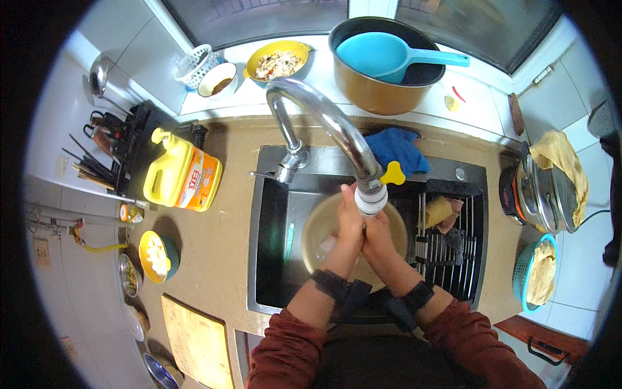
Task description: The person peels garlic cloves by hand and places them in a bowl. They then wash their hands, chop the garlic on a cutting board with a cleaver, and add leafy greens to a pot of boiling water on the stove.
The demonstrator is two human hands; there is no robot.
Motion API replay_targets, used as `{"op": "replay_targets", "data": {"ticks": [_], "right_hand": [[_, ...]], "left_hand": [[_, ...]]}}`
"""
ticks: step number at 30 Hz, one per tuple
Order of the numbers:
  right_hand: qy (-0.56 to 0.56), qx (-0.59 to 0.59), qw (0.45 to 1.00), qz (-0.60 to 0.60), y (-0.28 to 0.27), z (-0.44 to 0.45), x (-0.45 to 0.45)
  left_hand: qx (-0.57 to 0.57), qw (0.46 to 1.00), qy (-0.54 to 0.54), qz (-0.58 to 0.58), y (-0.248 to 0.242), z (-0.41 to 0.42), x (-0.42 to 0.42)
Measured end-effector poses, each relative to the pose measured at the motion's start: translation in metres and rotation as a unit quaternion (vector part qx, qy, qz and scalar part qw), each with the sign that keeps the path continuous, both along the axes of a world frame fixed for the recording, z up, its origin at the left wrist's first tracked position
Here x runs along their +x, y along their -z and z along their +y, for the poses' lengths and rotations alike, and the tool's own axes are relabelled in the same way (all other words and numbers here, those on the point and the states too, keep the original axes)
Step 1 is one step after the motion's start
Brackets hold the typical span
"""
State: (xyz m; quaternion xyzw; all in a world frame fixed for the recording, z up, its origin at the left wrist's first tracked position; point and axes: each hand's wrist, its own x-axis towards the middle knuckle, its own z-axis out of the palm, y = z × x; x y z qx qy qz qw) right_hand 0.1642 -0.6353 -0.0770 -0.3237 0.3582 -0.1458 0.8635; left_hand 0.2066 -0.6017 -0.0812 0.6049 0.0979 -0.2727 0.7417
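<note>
My left hand and my right hand meet just below the white spout head of a chrome faucet. Under them a round beige basin stands in the dark sink. My left thumb points up beside the spout, while most of the fingers are hidden behind the hands and the spout head. Whether anything lies between my palms cannot be made out. A pale, blurred patch shows in the basin beside my left wrist.
Right of the basin, a metal rack holds a yellow sponge. A blue cloth lies behind the sink. Left are a yellow detergent jug, a bowl of pale pieces and a wooden cutting board. A large pot stands behind.
</note>
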Motion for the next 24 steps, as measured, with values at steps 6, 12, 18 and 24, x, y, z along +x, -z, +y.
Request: {"op": "replay_targets", "data": {"ticks": [6, 12, 18, 24], "right_hand": [[-0.096, -0.066, 0.992, -0.042, 0.053, -0.019, 0.003], [-0.066, 0.127, 0.977, -0.16, 0.061, -0.031, 0.0], [-0.024, -0.055, 0.998, -0.034, 0.017, -0.001, 0.001], [-0.106, -0.309, 0.94, -0.097, 0.042, -0.02, 0.004]], "left_hand": [[0.059, 0.987, -0.081, -0.124, 0.041, -0.012, -0.002], [0.2, 0.936, 0.106, -0.268, 0.044, -0.001, -0.01], [0.089, 0.994, 0.009, -0.069, 0.049, 0.002, 0.007], [-0.001, 1.0, 0.009, -0.01, 0.034, 0.004, -0.004]]}}
